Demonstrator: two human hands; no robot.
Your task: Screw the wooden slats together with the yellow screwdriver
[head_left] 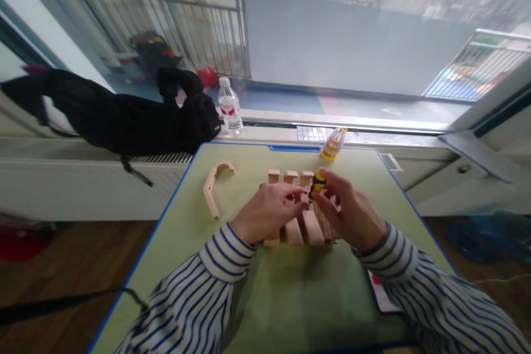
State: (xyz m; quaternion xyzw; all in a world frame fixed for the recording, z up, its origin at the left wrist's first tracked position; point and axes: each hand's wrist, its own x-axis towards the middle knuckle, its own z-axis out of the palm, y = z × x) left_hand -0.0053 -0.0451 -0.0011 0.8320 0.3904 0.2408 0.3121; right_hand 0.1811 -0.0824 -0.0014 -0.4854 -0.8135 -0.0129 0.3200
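My right hand [346, 207] is closed on a short screwdriver [318, 181] with a yellow and black handle, tilted over a slatted wooden piece [293, 231]. My left hand [271, 207] reaches over the same slats from the left. Its thumb and fingers come together near the screwdriver's lower end, and whatever they pinch is too small to make out. Both hands cover the middle of the slats. On the left of the table lies a curved wooden part [210, 191] with small holes, apart from my hands.
The green table [290, 293] has a blue edge. A clear bottle with yellow contents [333, 145] stands at its back right. On the sill are a water bottle [230, 108] and a black bag [136, 121]. A white card [384, 293] lies by my right forearm.
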